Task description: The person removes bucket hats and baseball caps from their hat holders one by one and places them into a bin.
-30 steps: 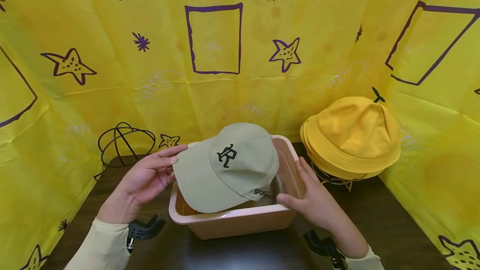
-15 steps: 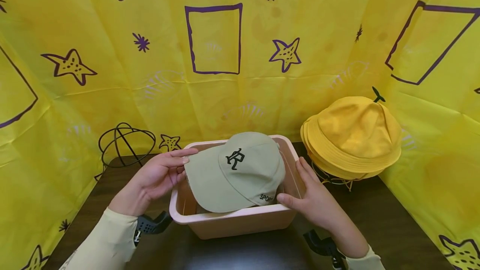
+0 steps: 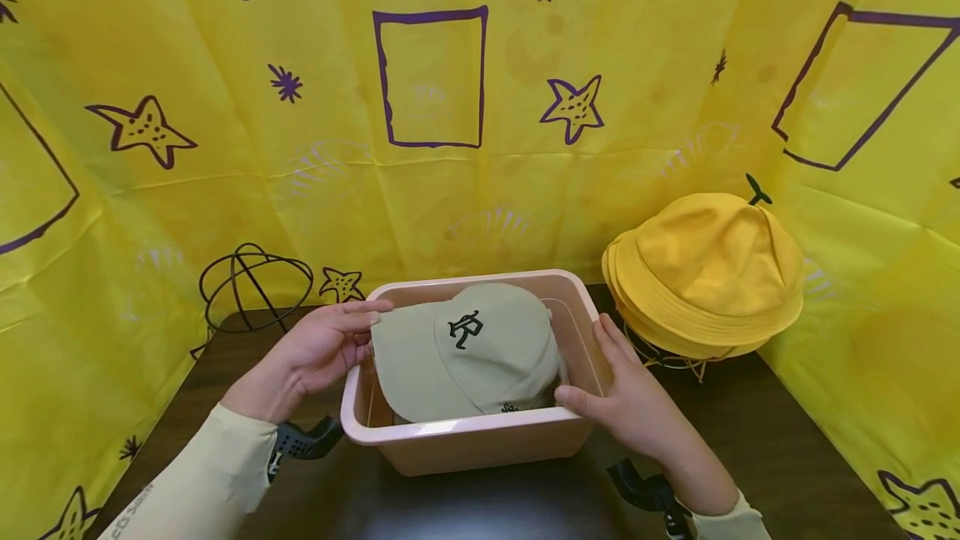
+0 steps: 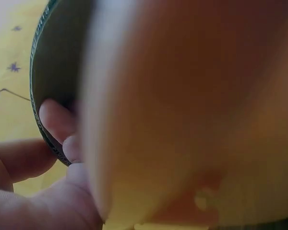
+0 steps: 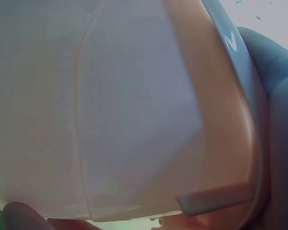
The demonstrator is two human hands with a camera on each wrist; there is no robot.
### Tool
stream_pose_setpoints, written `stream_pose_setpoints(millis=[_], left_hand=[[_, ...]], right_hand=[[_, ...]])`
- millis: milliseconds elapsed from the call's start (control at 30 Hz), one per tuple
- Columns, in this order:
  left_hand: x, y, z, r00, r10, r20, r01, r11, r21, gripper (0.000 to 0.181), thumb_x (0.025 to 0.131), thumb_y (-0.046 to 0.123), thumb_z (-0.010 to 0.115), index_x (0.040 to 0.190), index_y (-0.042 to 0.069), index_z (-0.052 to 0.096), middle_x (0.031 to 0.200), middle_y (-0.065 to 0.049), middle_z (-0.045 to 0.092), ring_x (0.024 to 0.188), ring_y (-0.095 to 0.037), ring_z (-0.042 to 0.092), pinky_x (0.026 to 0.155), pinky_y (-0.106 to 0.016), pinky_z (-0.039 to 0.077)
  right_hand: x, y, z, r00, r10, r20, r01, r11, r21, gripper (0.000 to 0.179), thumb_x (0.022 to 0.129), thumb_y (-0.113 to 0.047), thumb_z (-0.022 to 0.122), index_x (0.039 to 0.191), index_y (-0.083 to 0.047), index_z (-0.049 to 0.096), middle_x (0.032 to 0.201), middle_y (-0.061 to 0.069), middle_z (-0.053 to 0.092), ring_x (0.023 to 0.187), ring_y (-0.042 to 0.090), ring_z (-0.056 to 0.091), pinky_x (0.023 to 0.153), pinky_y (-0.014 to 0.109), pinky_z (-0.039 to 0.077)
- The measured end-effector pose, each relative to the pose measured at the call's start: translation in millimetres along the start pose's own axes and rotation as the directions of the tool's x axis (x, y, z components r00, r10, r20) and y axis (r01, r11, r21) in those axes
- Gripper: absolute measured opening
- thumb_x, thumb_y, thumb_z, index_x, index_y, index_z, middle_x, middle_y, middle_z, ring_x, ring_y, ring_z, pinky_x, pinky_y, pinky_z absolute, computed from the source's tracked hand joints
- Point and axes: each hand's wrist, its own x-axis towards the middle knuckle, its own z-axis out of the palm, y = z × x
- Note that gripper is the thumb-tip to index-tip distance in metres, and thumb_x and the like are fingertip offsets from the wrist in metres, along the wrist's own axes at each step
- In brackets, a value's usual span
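A khaki baseball cap (image 3: 465, 348) with a black embroidered mark lies partly inside a pink plastic tub (image 3: 480, 444) at the table's middle. My left hand (image 3: 322, 348) pinches the edge of the cap's brim at the tub's left rim. In the left wrist view the fingertips (image 4: 57, 120) curl under the brim (image 4: 53, 62) beside the blurred tub wall (image 4: 182, 120). My right hand (image 3: 630, 394) holds the tub's right side, thumb hooked over the rim. The right wrist view is filled by the tub wall (image 5: 134, 120).
A stack of yellow bucket hats (image 3: 705, 273) sits on a wire stand at the right. An empty black wire stand (image 3: 255, 282) is at the back left. The dark table (image 3: 750, 440) is hemmed in by a yellow patterned backdrop (image 3: 427, 190).
The cap has come down from above the tub into it, with my left hand following it down and right. My right hand stayed on the tub's rim.
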Motion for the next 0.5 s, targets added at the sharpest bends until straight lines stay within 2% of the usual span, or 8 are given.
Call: stream_pose_setpoints(millis=[133,267,400,500], left_hand=[[-1.6,2.6,3.1,0.999,-0.003,-0.041,0.008,0.993,0.118,0.046,0.105,0.007,0.050,0.144,-0.013,0.036,0.108,-0.009,0.067,0.092,-0.016,0.065,0.077,-0.029,0.053],[-3.1,6.8,8.7,1.000,-0.008,-0.019,0.012,0.972,0.233,0.051,0.105,0.009,0.049,0.147,-0.013,0.030,0.119,-0.017,0.062,0.098,-0.020,0.065,0.086,-0.035,0.054],[-5.0,11.5,15.6,0.999,-0.034,0.012,0.027,0.935,0.354,0.058,0.105,0.012,0.050,0.152,-0.009,0.024,0.139,-0.030,0.046,0.110,-0.031,0.063,0.095,-0.044,0.049],[-6.5,15.8,21.4,0.998,-0.050,0.031,0.030,0.890,0.455,0.064,0.102,0.016,0.056,0.154,-0.004,0.024,0.150,-0.031,0.034,0.121,-0.039,0.056,0.099,-0.048,0.045]], right_hand=[[0.2,0,0,1.000,0.002,0.000,-0.002,1.000,-0.005,0.109,0.082,-0.056,0.076,0.157,0.000,0.020,0.165,0.011,0.008,0.145,0.041,0.016,0.110,0.064,0.020],[0.4,-1,-1,1.000,0.000,0.000,0.000,1.000,-0.017,0.108,0.083,-0.054,0.075,0.157,0.001,0.020,0.165,0.013,0.008,0.145,0.042,0.016,0.109,0.066,0.020],[0.7,-2,-2,1.000,0.009,0.004,-0.009,1.000,-0.021,0.108,0.083,-0.055,0.075,0.157,0.000,0.019,0.165,0.013,0.008,0.145,0.043,0.018,0.109,0.066,0.021],[0.6,-2,-2,1.000,0.008,0.005,-0.008,1.000,-0.026,0.108,0.083,-0.055,0.075,0.157,0.001,0.019,0.165,0.013,0.008,0.145,0.043,0.018,0.109,0.066,0.021]])
